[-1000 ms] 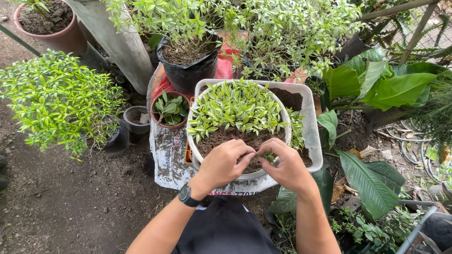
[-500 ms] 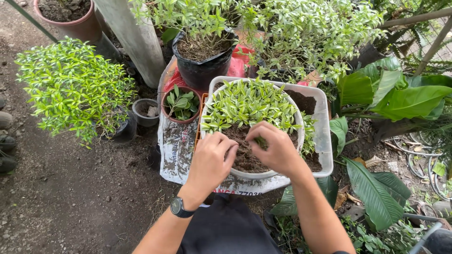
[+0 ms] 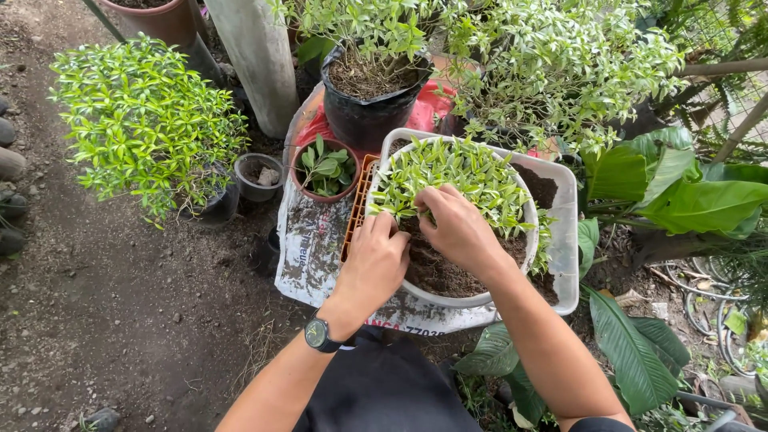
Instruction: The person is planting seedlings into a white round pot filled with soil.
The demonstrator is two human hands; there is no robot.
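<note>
Dark soil fills the near half of a round white pot [image 3: 480,300], and both hands are down in it. Seen from the head camera, the left hand [image 3: 376,264] rests on the soil at the pot's near-left rim, fingers curled loosely together, with a black wristwatch [image 3: 318,334] on its wrist. The right hand [image 3: 458,228] lies just beside it, further in, its fingers bent and pressed into the base of the small green seedlings [image 3: 456,172] that crowd the pot's far half; whether it pinches a stem I cannot tell. The pot sits inside a clear plastic tub [image 3: 566,240], which also holds loose soil at its far right corner. An orange crate edge [image 3: 354,210] shows just left of the pot, over a printed sack [image 3: 308,248] spread on the ground. Near the sack stand a small brown pot [image 3: 324,170] with a leafy plant, an empty grey pot [image 3: 258,176], and a black pot [image 3: 370,100] behind. A bushy light-green shrub [image 3: 144,120] grows well to the left.
</note>
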